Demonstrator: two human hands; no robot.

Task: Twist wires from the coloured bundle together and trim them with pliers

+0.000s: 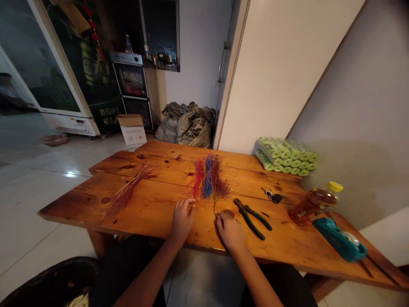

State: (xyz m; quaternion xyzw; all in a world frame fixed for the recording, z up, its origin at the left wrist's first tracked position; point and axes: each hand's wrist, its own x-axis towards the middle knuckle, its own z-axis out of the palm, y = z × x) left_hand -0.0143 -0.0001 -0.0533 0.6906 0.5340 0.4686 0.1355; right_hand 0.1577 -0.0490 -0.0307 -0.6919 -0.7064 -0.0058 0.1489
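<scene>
In the middle of the wooden table lies a bundle of thin coloured wires (209,175), red, blue and purplish, with frayed loose ends. My left hand (183,219) is just in front of its left part, thumb and fingers drawn together. Whatever it pinches is too thin to make out. My right hand (230,232) rests on the tabletop, its fingertips closed on a thin dark, speckled strand (214,207) that runs up to the bundle. Beside this hand lie pliers (252,217) with dark green handles, jaws pointing towards the bundle.
A looser wire bunch (129,189) lies at the left of the table (159,217). On the right are keys (273,196), a bottle (315,204) with a yellow cap, a teal tape dispenser (340,238) and stacked green rolls (287,157). A black bin (51,281) stands below left.
</scene>
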